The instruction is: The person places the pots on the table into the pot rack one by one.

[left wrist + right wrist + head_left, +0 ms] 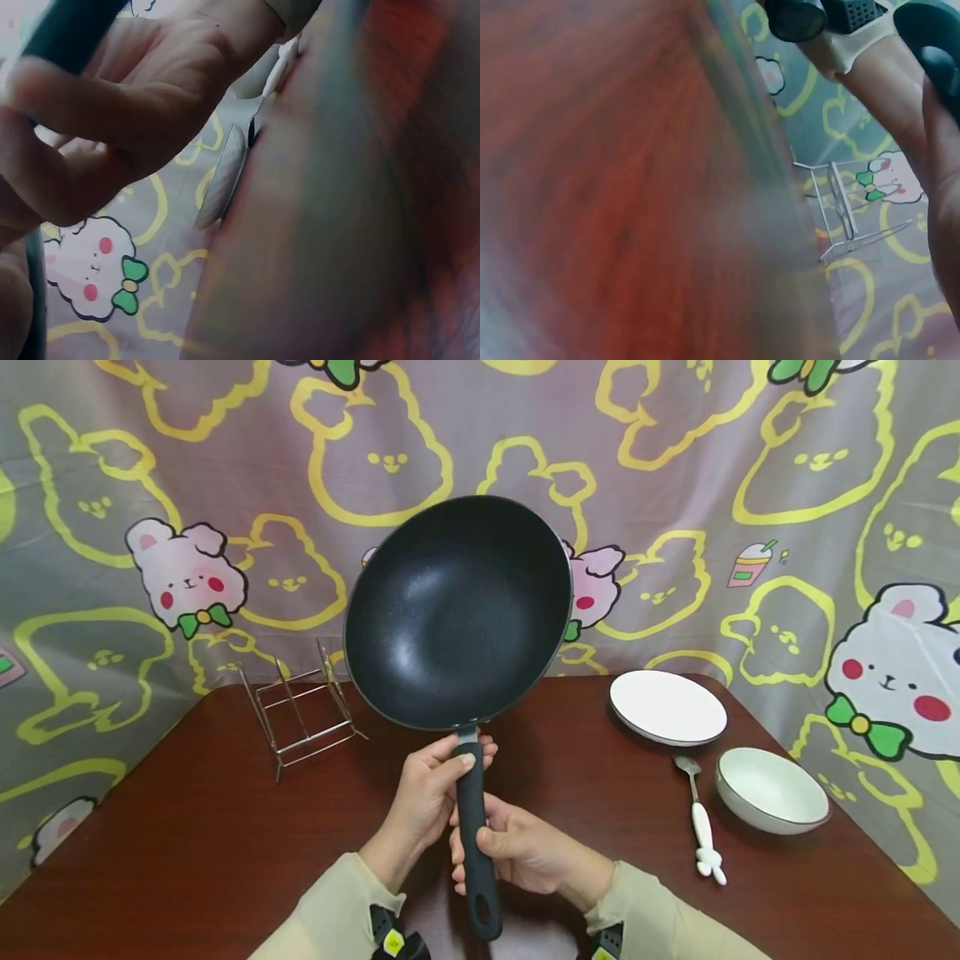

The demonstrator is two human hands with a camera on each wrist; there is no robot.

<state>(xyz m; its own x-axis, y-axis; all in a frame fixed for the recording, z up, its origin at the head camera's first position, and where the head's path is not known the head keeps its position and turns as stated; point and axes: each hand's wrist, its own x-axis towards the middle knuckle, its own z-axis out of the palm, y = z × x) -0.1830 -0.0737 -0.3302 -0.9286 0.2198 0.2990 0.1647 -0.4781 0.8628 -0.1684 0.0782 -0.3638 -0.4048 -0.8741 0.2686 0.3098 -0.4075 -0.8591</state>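
A black frying pan (pixel 457 618) is held up above the table, tilted so that its dark inside faces me. Its black handle (pixel 472 810) points down towards me. My left hand (pixel 431 789) grips the handle near the pan, with the thumb lying along the front. Lower down, my right hand (pixel 528 852) holds the same handle from the right, the thumb against its side. Part of the dark handle (pixel 75 34) shows beside a hand in the left wrist view. Some of the fingers are hidden behind the handle.
A wire rack (pixel 303 710) stands at the back left of the brown table (pixel 187 827). On the right are a white plate (pixel 667 706), a bowl (pixel 772 789) and a spoon (pixel 701 827) with a white handle. A patterned curtain (pixel 675 460) hangs behind.
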